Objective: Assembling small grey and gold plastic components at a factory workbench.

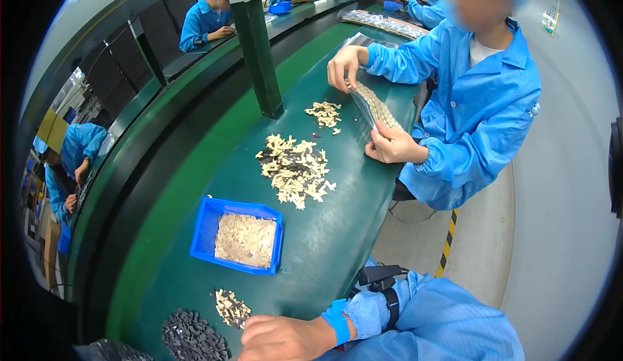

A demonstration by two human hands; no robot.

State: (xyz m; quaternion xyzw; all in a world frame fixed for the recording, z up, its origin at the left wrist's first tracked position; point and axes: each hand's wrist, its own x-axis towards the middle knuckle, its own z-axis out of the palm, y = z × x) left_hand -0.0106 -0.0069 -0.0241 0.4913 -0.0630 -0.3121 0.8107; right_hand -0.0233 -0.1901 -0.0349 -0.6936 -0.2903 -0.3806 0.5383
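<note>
My right hand (279, 339) is at the lower edge, reaching in from the right, with a blue band (339, 322) round the wrist. Its fingers are curled; their tips and anything in them are hidden. Just beyond it lies a small pile of cream and dark pieces (232, 308). A heap of black pieces (193, 336) sits to its left. Farther up the table, a blue bin (205, 234) holds many flat beige pieces (246, 240). My left hand is out of view.
A larger pile of cream and dark pieces (295, 169) and a smaller one (323, 113) lie farther along the green table (311, 238). Across from them, a co-worker in blue (467, 108) holds a clear bag of pieces (375, 107). A dark green post (258, 62) rises behind the piles.
</note>
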